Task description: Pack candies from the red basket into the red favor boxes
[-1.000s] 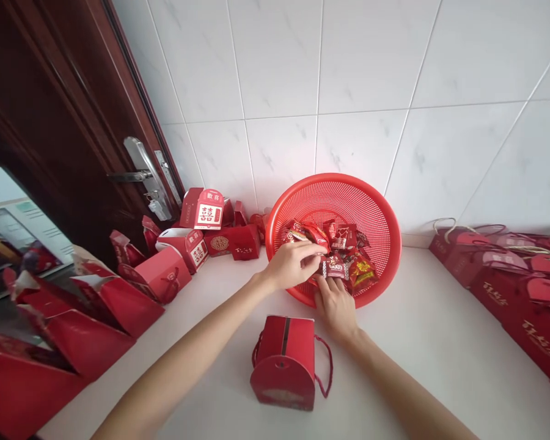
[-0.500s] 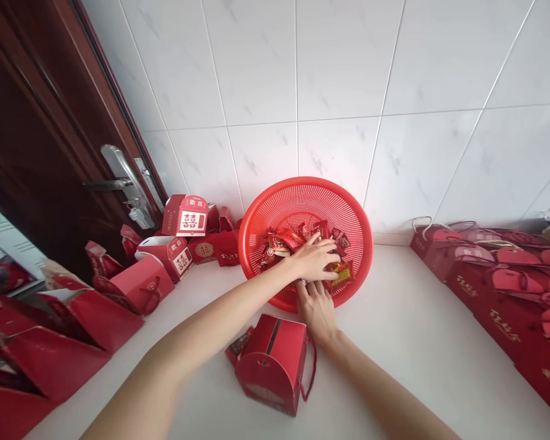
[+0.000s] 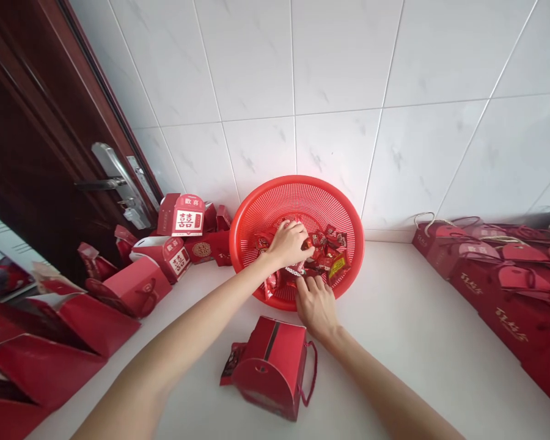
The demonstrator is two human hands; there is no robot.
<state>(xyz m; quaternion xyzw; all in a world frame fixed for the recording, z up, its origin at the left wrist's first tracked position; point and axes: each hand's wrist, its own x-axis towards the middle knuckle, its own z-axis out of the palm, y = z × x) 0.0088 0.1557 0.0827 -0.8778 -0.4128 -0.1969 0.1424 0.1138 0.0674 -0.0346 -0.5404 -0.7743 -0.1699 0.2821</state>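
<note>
A red perforated plastic basket (image 3: 297, 189) holds several red wrapped candies (image 3: 327, 247), among them a packet with a yellow label (image 3: 338, 264). Inside it, my left hand (image 3: 288, 245) curls closed around some wrapped candies, which show partly between and below the fingers. Over the basket's near rim reaches my right hand (image 3: 318, 307), its fingers bent inward; whatever they pinch is hidden. In front of the basket, a red gift box (image 3: 275, 366) with a rounded end and a cord handle lies on the white surface. A dark red packet (image 3: 232, 362) sticks out at its left side.
Open red boxes (image 3: 68, 330) line the left side, with a box bearing white labels (image 3: 182, 217) stacked behind. Rows of red boxes (image 3: 490, 293) with cords stand on the right. A tiled wall (image 3: 339, 67) rises behind; a dark wooden door (image 3: 32, 122) is at left.
My left hand has moved left across the candies and curled from spread fingers into a grasp. My right hand stays at the near rim. The candies have shifted, and the view has turned slightly.
</note>
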